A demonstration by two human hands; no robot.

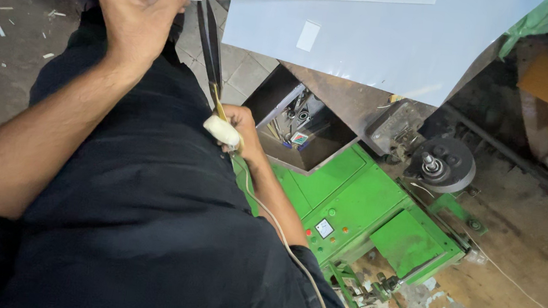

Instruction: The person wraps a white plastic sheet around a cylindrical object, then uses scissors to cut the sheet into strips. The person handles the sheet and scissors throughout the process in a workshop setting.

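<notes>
We look down over our own lap, clad in dark clothing. Our left hand (140,5) is closed in a fist, pinching the lower edge of a large white sheet (389,45) that stretches across the top of the view. Our right hand (240,130) is wrapped shut around the handle of a pair of long dark scissors (211,46); the handle is bound in white cloth, and the blades point up toward the sheet's edge, slightly parted, just beside the left hand.

Right of the right hand sits an open metal bin (302,133) with slanted walls, holding a jumble of small tools and metal parts too small to tell apart. It is joined to a green machine (362,208) with small buttons on its face and a dark round wheel (441,163) at its far right corner. A thin pale cord (280,234) runs from the scissors across our lap.

The floor (7,31) is grey concrete at left, littered with white scraps, and brown and worn at lower right.
</notes>
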